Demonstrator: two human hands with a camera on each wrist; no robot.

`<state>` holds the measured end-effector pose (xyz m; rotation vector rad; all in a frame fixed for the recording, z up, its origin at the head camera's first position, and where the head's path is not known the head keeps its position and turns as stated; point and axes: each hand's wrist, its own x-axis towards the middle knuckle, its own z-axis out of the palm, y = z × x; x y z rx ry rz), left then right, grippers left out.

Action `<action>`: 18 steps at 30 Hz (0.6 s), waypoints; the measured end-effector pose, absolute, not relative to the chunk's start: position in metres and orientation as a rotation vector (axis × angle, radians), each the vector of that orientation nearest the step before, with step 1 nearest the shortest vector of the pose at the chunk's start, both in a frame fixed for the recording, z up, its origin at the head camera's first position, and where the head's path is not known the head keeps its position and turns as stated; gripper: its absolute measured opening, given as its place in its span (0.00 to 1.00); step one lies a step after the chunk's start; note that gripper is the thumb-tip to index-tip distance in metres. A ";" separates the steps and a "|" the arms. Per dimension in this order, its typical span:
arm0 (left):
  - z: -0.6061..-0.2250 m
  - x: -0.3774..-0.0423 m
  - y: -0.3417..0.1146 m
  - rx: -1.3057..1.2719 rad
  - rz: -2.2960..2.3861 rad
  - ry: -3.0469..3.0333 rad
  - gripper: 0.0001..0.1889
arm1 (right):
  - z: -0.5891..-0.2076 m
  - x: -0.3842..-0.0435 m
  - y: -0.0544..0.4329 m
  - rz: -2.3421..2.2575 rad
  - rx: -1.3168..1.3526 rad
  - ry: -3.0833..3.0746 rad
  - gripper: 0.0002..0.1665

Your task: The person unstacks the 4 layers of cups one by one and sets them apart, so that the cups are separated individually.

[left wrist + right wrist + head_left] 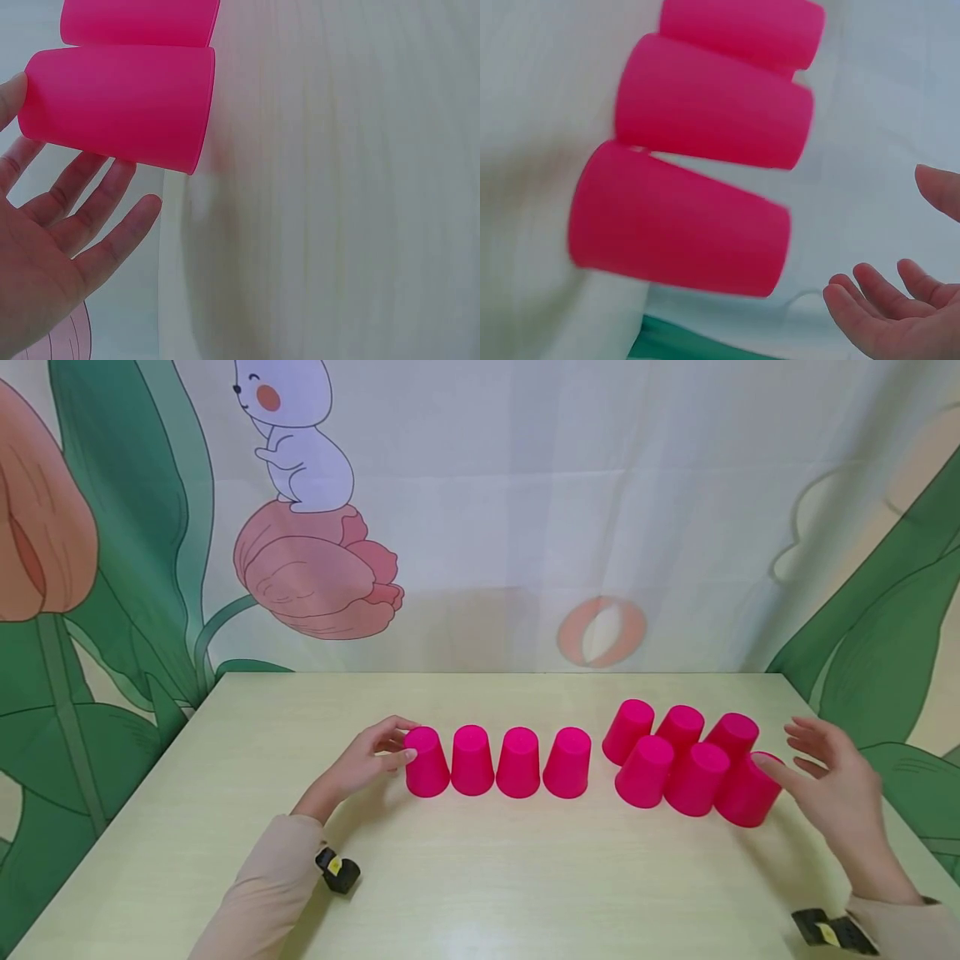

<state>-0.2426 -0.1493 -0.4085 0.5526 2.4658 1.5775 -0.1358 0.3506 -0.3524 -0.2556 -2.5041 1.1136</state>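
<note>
Several pink cups stand upside down in a row on the table, in the head view. My left hand (pixel 367 760) is at the leftmost cup (pixel 427 764), its thumb by the top edge and its fingers loosely extended along the far side. In the left wrist view that cup (pixel 120 105) hides some fingertips. My right hand (pixel 836 789) is spread beside the front right cup (pixel 748 793) of a two-row group. The right wrist view shows a gap between this hand (pixel 907 300) and the nearest cup (pixel 679 221).
Behind the group's front row stand more pink cups (pixel 628 731). The pale wooden table (pixel 480 877) ends at a printed curtain (pixel 480 527) with flowers and a white animal. Black wrist cameras sit on the left wrist (pixel 339 870) and right wrist (pixel 832 931).
</note>
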 end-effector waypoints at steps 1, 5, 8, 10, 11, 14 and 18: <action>-0.409 -0.243 -0.149 0.553 1.577 2.466 0.19 | -0.351 -0.136 0.348 1.126 -0.243 -2.501 0.41; -0.409 -0.243 -0.150 0.566 1.580 2.464 0.18 | -0.347 -0.136 0.338 1.143 -0.200 -2.503 0.40; -0.409 -0.242 -0.151 0.566 1.579 2.465 0.19 | -0.345 -0.137 0.329 1.136 -0.183 -2.528 0.41; -0.409 -0.242 -0.151 0.565 1.579 2.467 0.19 | -0.344 -0.138 0.322 1.135 -0.165 -2.545 0.41; -0.409 -0.242 -0.151 0.565 1.578 2.467 0.19 | -0.344 -0.139 0.319 1.130 -0.149 -2.552 0.41; -0.408 -0.242 -0.151 0.557 1.578 2.470 0.19 | -0.346 -0.143 0.311 1.118 -0.096 -2.575 0.41; -0.408 -0.241 -0.150 0.556 1.579 2.465 0.19 | -0.358 -0.155 0.307 1.128 -0.045 -2.590 0.43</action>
